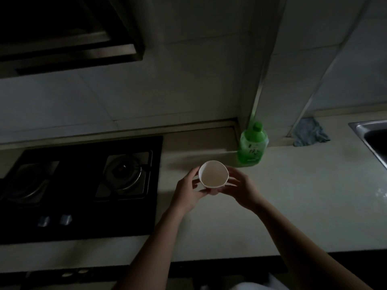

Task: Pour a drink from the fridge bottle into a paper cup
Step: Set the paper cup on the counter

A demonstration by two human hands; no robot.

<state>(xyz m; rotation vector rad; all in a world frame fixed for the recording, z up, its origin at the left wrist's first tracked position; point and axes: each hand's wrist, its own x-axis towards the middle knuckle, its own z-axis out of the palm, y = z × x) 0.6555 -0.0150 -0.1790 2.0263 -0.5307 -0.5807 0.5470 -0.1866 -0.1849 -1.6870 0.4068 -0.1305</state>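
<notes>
A white paper cup [212, 174] is held above the pale counter [293, 206], its open mouth facing up towards me. My left hand [189, 190] grips its left side and my right hand [240, 186] curls round its right side and bottom. The inside of the cup looks pale; I cannot tell if it holds liquid. A green drink bottle [251, 146] with its green cap on stands upright on the counter, just behind and to the right of the cup, against the tiled wall corner.
A black gas hob [83, 185] with two burners fills the counter to the left. A range hood [69, 38] hangs above it. A blue-grey cloth [310, 132] lies at the back right, and a steel sink [372, 139] sits at the right edge.
</notes>
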